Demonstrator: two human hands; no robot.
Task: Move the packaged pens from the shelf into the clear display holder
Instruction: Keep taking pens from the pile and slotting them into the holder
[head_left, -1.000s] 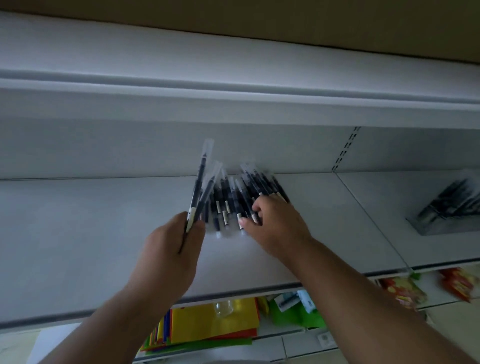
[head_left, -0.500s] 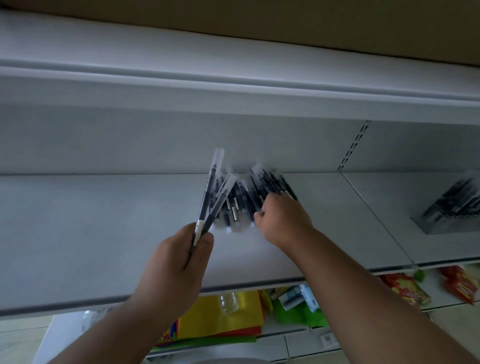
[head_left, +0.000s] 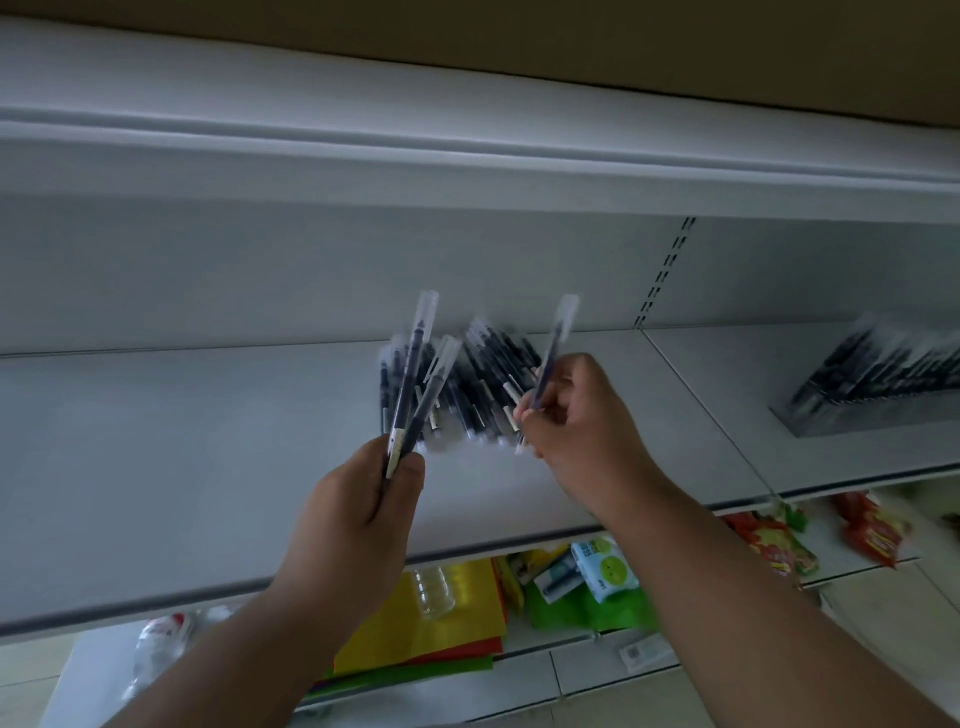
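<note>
Seemingly two pens (head_left: 410, 395) left hand (head_left: 358, 514), one pen (head_left: 551, 358) right hand (head_left: 582, 415).

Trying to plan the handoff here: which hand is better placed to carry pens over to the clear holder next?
Probably the right hand: it pinches one packaged pen and is nearer the clear display holder at far right. The left hand grips two pens farther away.
</note>
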